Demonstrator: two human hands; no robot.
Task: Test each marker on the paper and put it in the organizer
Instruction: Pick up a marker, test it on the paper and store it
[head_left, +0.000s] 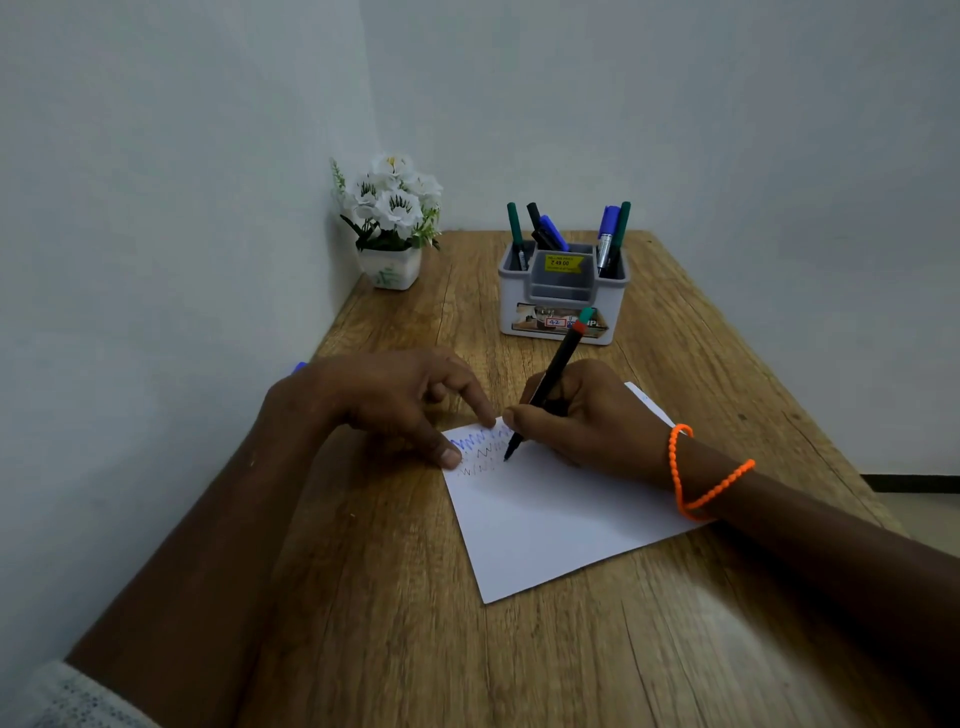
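- Two hands share the job on a wooden worktop (395, 597) pushed into a pale corner, and we read the scene from the left edge across.
- At far left, a blue tip (299, 367) shows behind our left wrist; we cannot tell whether it is another marker.
- Farther back, a white pot of flowers (390, 223) stands against the wall.
- Our left hand (384, 402) steadies the paper (550, 525), its grip apart: forefinger and thumb press straight down on the sheet's upper left corner and clasp nothing.
- Between the hands, blue and fainter zigzag test lines (480, 449) run along the top of the sheet.
- Our right hand (576, 421), an orange bracelet (701, 478) at its wrist, has its grip clamped on a black marker (545, 387) with a red and green end; the tip meets the paper just right of the lines.
- Beyond it, the grey organizer (563, 299) stands well apart from the sheet, with green, black and blue markers (613, 236) upright in its outer compartments.
- To do this stroke well, we judge, the left fingers should keep the corner pinned, the tip should press lightly, and the new line should land on bare paper so its colour reads clearly.
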